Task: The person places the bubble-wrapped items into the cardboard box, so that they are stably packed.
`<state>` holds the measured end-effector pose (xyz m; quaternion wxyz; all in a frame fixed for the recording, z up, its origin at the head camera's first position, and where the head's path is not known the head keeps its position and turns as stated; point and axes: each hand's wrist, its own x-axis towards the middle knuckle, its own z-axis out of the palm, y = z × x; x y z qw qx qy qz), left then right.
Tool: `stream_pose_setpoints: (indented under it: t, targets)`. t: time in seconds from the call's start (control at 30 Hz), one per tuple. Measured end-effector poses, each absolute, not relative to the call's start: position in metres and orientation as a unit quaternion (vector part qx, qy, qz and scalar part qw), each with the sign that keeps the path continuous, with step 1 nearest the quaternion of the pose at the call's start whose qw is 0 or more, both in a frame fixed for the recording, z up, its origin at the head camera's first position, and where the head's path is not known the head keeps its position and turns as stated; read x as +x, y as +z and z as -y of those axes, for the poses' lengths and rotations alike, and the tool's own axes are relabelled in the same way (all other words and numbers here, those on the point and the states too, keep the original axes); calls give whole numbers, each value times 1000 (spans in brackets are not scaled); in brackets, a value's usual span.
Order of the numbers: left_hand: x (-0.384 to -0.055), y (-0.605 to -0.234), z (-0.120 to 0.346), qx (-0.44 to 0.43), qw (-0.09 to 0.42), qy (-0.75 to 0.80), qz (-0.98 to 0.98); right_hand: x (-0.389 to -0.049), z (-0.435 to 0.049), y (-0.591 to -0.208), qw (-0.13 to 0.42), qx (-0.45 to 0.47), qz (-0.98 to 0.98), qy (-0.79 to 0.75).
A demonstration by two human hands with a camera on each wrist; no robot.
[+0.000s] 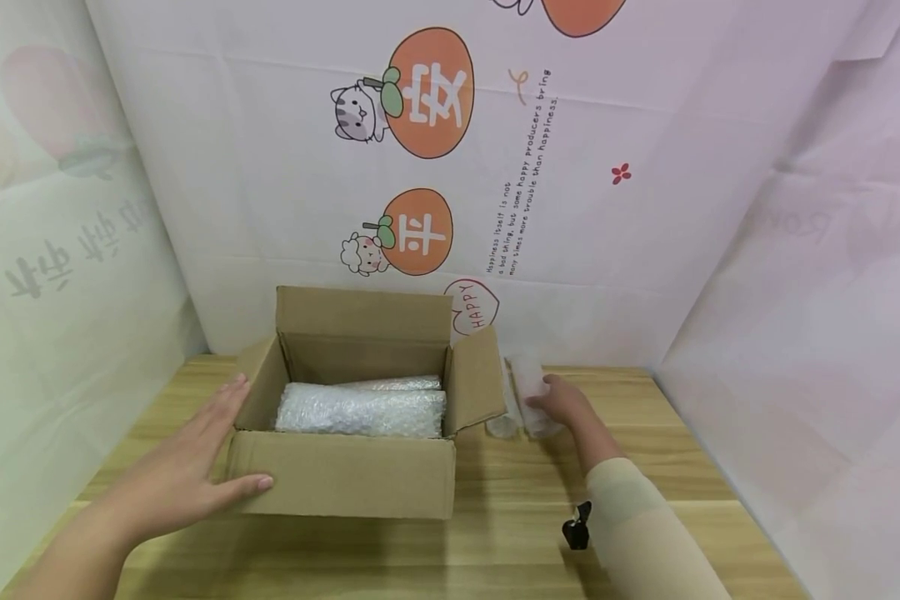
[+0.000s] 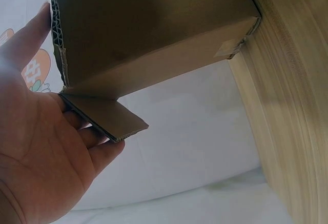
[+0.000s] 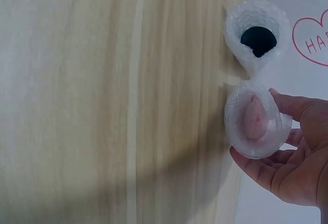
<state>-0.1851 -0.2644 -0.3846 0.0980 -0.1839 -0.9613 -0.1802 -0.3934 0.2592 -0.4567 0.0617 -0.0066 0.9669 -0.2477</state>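
Note:
An open cardboard box [image 1: 345, 477] stands on the table with its flaps folded outward. Inside lie bubble-wrapped packages [image 1: 360, 411], one in front of another. My left hand [image 1: 168, 483] rests at the box's front left corner. In the left wrist view its fingers lie behind a side flap [image 2: 107, 115], the thumb near the neighbouring flap's edge. To the right of the box, my right hand [image 1: 570, 406] grips a bubble-wrapped roll [image 3: 233, 114] with something pinkish inside. Beside it, apart from the hand, is another bubble-wrapped roll [image 3: 237, 26] with a dark round end inside.
The wooden table [image 1: 540, 550] runs back to a printed cloth wall [image 1: 607, 275]. Cloth also hangs along the left and right sides. A small black device [image 1: 576, 527] sits by the right forearm.

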Motion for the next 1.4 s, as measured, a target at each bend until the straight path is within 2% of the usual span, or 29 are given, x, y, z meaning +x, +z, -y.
stream_pose_setpoints:
  t: [0.4,0.57,0.9,1.4]
  targets:
    - [-184,-382,263,-183,98,-180,961,-390,-276,-434,44,-15,-964,-261]
    - [-183,-382,263,-185,99,-181,961,-385,-278,-411,47,-35,-963,-264]
    - [-183,-383,263,-187,102,-178,961,-378,-277,-364,11,-64,-968,-244]
    - [-183,-383,263,-186,102,-180,960,-350,-241,-283,-28,-135,-947,-292]
